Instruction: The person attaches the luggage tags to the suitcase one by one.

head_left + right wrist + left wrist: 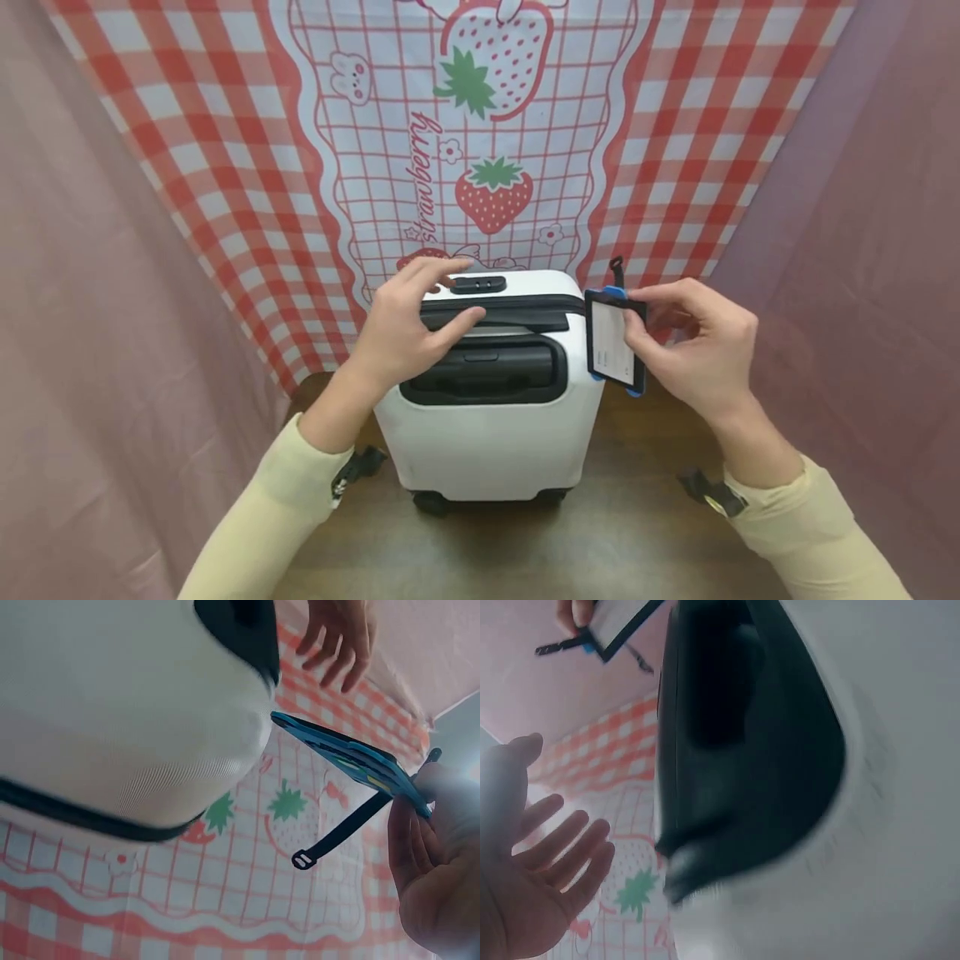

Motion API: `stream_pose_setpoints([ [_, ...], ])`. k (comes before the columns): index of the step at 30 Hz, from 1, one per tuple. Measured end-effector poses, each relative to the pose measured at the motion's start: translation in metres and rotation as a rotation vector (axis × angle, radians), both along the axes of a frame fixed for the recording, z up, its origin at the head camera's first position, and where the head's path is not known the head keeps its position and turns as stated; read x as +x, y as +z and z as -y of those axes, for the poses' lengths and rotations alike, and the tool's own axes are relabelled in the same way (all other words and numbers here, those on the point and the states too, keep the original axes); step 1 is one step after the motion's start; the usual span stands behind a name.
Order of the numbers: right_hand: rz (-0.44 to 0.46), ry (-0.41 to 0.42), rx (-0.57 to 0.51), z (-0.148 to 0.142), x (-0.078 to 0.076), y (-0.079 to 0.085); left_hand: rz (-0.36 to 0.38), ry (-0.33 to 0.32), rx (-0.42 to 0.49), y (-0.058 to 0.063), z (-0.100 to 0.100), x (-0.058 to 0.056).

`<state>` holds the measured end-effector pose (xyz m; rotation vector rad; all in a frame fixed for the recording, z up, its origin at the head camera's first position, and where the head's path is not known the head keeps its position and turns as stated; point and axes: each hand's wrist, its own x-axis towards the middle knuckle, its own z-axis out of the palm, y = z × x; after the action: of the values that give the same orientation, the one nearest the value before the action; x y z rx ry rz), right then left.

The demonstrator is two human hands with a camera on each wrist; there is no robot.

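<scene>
A small white suitcase [487, 450] stands upright in the middle of the head view, its black handle [480, 325] running across the top. My right hand [697, 342] pinches a luggage tag [611, 342] by its edge, between thumb and fingers, beside the suitcase's upper right corner. The tag has a blue and black frame and a pale card. From it a loose black strap [349, 832] with a buckle end sticks out, seen in the right wrist view. Over the suitcase top hovers my left hand [405, 325], fingers spread and holding nothing, as the left wrist view also shows.
A combination lock [478, 285] sits on the suitcase's top. Behind it hangs a red-checked strawberry cloth [390, 183]. Pinkish curtains [112, 350] flank both sides. Beneath the suitcase's black wheels [431, 502] is a brown wooden surface [525, 558].
</scene>
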<state>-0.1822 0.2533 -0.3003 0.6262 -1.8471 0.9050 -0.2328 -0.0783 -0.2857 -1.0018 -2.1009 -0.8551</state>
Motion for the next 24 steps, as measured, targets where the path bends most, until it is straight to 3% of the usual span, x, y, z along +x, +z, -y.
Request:
stream_pose_setpoints([
  [6,-0.039,0.059,0.032,0.015,0.004,0.004,-0.035,-0.101,0.043,0.002,-0.024,0.002],
  [14,-0.090,0.092,0.068,0.031,0.006,0.001,-0.025,-0.312,0.132,0.004,-0.053,0.011],
  [24,-0.168,0.066,0.117,0.044,0.004,-0.005,0.075,-0.436,0.242,0.004,-0.069,0.020],
])
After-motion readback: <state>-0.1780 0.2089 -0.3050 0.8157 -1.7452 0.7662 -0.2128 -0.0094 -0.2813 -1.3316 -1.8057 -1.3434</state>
